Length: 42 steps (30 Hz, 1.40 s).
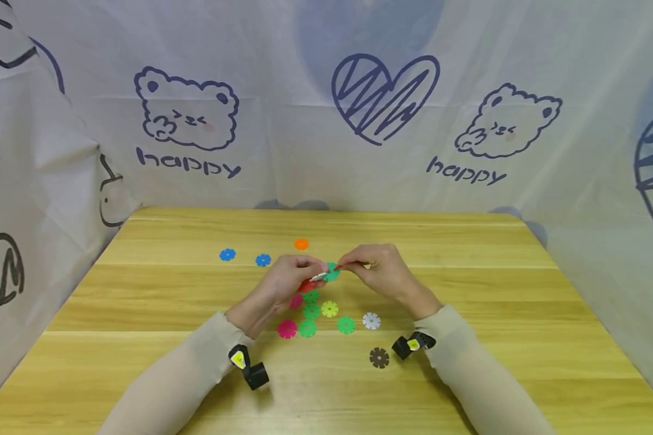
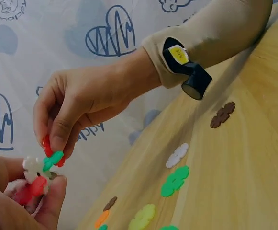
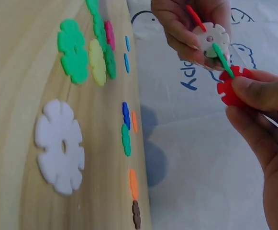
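Observation:
My left hand [image 1: 285,278] grips a white notched building disc [image 3: 213,34], with a red disc [image 2: 31,191] slotted into one side of it. From the white disc's other side a green disc [image 3: 221,58] sticks out edge-on. Between thumb and forefinger my right hand [image 1: 383,269] pinches another red disc [image 3: 228,92], its notched rim meeting the green disc's far edge. Both hands are raised over the wooden table [image 1: 468,374], close together. Fingers cover part of each red disc.
Below the hands lie several green discs [image 1: 346,325], a yellow disc [image 1: 329,309] and pink discs [image 1: 286,329]. A white disc [image 1: 372,321] and a brown disc [image 1: 379,357] lie nearer the right forearm. Blue discs [image 1: 227,255] and an orange disc [image 1: 302,244] are farther back.

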Each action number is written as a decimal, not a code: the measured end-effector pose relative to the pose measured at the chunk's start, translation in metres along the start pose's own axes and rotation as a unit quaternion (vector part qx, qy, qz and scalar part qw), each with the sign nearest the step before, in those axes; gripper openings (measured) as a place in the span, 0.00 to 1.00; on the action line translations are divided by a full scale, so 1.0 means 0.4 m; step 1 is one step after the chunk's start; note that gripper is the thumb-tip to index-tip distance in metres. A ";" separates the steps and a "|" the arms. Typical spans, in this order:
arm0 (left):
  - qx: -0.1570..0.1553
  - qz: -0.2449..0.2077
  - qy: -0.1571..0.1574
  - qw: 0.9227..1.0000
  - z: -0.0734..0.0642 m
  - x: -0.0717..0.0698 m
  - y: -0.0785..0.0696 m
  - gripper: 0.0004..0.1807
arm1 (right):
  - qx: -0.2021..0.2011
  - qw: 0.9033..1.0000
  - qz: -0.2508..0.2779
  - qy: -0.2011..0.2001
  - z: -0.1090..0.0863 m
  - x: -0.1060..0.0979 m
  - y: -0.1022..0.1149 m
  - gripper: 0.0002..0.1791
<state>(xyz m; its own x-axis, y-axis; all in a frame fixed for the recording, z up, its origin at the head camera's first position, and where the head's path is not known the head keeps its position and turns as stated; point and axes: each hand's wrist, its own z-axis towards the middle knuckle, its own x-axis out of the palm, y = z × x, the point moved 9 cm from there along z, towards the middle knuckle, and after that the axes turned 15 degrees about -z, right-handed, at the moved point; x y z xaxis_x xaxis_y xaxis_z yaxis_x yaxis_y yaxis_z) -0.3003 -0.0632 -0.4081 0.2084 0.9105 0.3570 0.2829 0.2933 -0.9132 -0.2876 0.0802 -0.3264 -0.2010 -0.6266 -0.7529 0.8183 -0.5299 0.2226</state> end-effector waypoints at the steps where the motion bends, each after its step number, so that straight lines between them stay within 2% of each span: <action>1: -0.004 -0.005 0.005 1.000 0.002 0.001 0.004 0.13 | 0.007 1.000 0.005 0.015 0.000 0.004 -0.006 0.07; 5: -0.011 -0.017 0.031 0.999 0.009 0.006 0.010 0.14 | 0.065 0.994 0.042 0.077 -0.003 0.022 -0.057 0.10; 8: -0.012 -0.015 0.040 0.999 0.012 0.001 0.003 0.14 | 0.129 0.985 0.062 0.099 -0.010 0.024 -0.115 0.14; 10: -0.013 -0.015 0.045 0.999 0.012 -0.004 -0.002 0.13 | 0.161 0.980 0.055 0.106 -0.015 0.023 -0.150 0.14; 16: -0.019 -0.031 0.060 0.998 0.012 -0.009 -0.005 0.10 | 0.207 0.966 0.026 0.154 -0.037 0.061 -0.224 0.14; 21: -0.012 -0.008 0.049 0.999 0.015 -0.014 -0.005 0.07 | 0.246 0.944 0.019 0.218 -0.069 0.111 -0.272 0.16; 23: -0.011 -0.003 0.049 0.999 0.016 -0.013 -0.004 0.06 | 0.254 0.939 0.014 0.233 -0.078 0.128 -0.286 0.17; 28: -0.013 -0.016 0.052 0.998 0.017 -0.008 -0.001 0.06 | 0.264 0.932 -0.002 0.251 -0.092 0.159 -0.307 0.19; 31: -0.016 -0.024 0.054 0.998 0.017 -0.004 0.001 0.05 | 0.264 0.930 -0.018 0.257 -0.096 0.168 -0.308 0.18; 36: -0.013 -0.025 0.053 0.998 0.017 -0.003 -0.001 0.05 | 0.246 0.933 -0.053 0.258 -0.089 0.171 -0.302 0.13; 42: -0.010 -0.018 0.057 0.998 0.016 -0.006 -0.002 0.07 | 0.269 0.923 -0.062 0.267 -0.087 0.175 -0.305 0.09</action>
<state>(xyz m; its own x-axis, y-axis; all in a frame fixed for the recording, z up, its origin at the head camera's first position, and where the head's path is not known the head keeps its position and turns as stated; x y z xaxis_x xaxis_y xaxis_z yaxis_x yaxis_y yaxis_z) -0.3070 -0.0638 -0.4094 0.3018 0.8603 0.4109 0.3113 0.3185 -0.8954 -0.3828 0.1210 -0.4278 0.1374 -0.2471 -0.9592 0.3928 -0.8754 0.2818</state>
